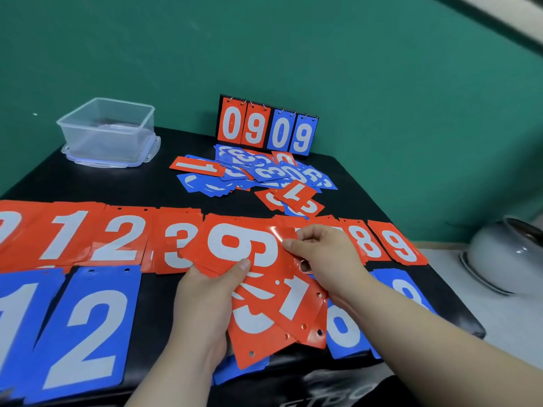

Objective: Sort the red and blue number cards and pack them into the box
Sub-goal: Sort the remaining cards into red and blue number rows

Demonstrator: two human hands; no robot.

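Red number cards (273,312) fan out over the black tabletop (141,183), gripped by the left hand (202,306); the right hand (323,259) pinches the edge of the top 9 card (241,245). The clear box (108,133) stands far left, well apart.

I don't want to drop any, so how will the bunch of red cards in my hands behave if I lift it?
The red cards look glossy and fan apart between the left hand and right hand, so they will probably slip over each other. A corner of the top one bends up at the right hand, so they seem thin and floppy.
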